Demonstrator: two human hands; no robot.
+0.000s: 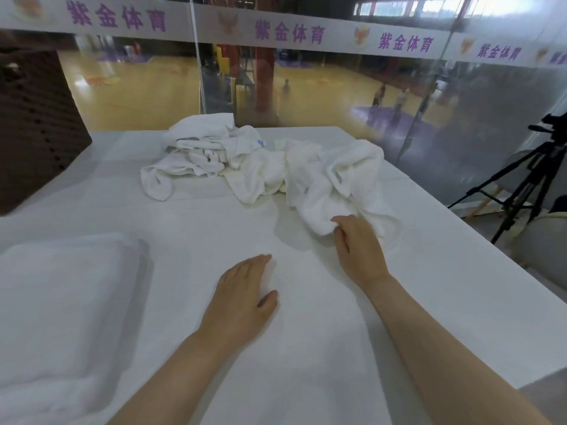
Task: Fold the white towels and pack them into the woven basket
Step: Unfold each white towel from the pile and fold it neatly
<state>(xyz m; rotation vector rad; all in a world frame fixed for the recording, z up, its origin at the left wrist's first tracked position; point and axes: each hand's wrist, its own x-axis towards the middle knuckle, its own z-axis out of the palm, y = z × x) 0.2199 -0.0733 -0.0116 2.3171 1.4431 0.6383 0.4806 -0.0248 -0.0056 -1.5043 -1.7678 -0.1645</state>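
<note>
So there's a big white cloth-covered counter [184,240] and a person leaning over it with both bare arms out. The right hand [357,240] is up around 2 o'clock from the middle of the counter, fingers curled over the near edge of a crumpled white terry towel [337,185]. The grip there looks narrow, pinched onto a fold of that towel, thumb side tucked under the fabric so I can't see exactly how much it's got.

The left hand [245,296] is lower, about dead centre, lying palm-down and flat on the counter cloth with the fingers spread loosely and the thumb out to the side. Nothing held in it, just pressing on the surface.

The rest of the white towels are in a messy heap [214,154] at about 12 o'clock, touching the one being grabbed. They're all rumpled and none looks folded. One has a little blue tag [261,143] showing.

At 8 o'clock there's a flat white padded square [61,302] lying on the counter, looks like a cushion or a folded pad, can't tell which. Over at 10 o'clock, off the counter's edge, is a dark brown woven basket wall [33,127], well apart from the towels. A black tripod [527,173] stands at 3 o'clock beside the counter.
</note>
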